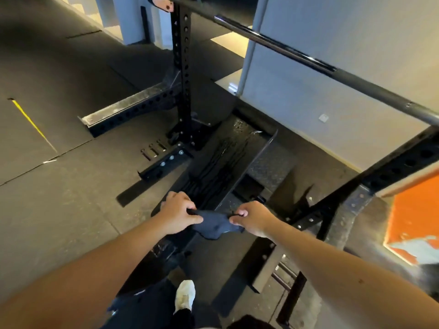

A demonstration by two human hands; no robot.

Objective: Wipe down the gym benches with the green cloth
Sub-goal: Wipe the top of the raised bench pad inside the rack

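Observation:
A black padded bench [228, 160] runs away from me under a squat rack; its top shines with wet streaks. Over its near end I stretch a dark cloth [213, 225], which looks dark blue-grey in this light. My left hand [178, 216] pinches the cloth's left edge. My right hand [253, 218] pinches its right edge, and the middle sags between them.
A steel barbell [308, 58] crosses overhead from top centre to the right edge. Black rack uprights [181, 67] and base rails [133, 108] flank the bench. A white wall [332, 79] stands behind. An orange panel [413, 214] is at right. My white shoe [185, 295] is on the rubber floor.

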